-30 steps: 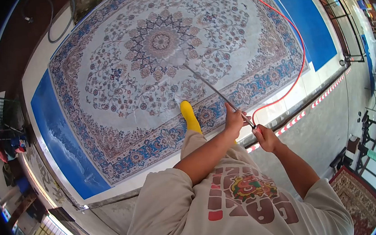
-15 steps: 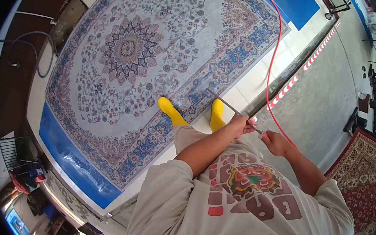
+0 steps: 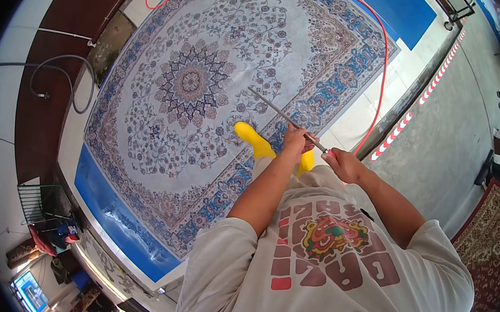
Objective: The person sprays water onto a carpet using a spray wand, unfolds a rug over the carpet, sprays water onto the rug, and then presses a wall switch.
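Note:
My left hand (image 3: pixel 298 139) is wrapped round the middle of a thin metal wand (image 3: pixel 275 109), which slants up and left over the carpet. My right hand (image 3: pixel 343 165) grips the wand's rear end, where a red hose (image 3: pixel 384 77) is close by. The large patterned carpet (image 3: pixel 199 155) lies flat, its flower medallion left of the wand's tip. One yellow boot (image 3: pixel 254 137) stands on the carpet; the other yellow boot (image 3: pixel 305 161) is beside its edge, partly hidden behind my forearm and hand.
Blue surface (image 3: pixel 123 213) shows past the carpet's left and upper right sides. A grey hose (image 3: pixel 67 68) loops at the upper left. Red-and-white striped tape (image 3: pixel 400 126) runs along the ledge at right. A red patterned rug (image 3: pixel 493 241) lies at the lower right.
The wand's tip has swung from the carpet's border back toward its middle. My left boot has moved further onto the carpet since half a second ago. Both hands have kept hold of the wand.

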### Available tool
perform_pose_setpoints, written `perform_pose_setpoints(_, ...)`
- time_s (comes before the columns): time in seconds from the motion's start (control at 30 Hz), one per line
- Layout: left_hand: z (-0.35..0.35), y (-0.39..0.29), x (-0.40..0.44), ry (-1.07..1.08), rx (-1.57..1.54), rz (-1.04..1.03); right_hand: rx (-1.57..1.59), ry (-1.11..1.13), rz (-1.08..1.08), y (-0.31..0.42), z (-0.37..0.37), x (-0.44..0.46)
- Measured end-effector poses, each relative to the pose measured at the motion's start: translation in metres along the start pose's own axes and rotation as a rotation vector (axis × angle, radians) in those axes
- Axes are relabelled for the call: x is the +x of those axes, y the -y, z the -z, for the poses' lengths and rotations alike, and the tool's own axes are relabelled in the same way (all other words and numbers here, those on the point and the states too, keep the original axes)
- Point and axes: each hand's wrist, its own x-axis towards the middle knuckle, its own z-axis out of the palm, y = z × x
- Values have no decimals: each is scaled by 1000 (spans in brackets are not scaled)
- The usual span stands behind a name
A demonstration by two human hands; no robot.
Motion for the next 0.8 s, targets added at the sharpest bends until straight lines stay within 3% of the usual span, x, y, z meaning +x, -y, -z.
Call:
perform_pose_setpoints(0.2, 30, -1, 39, 155, -129, 207, -31, 108, -150, 38, 12, 31)
perform_pose_setpoints(0.7, 143, -201, 91, 103, -204, 56, -105, 47, -62, 202, 22, 194)
perform_pose_setpoints(0.8, 162, -238, 92, 127, -92, 28, -94, 15, 2, 221, 22, 219)
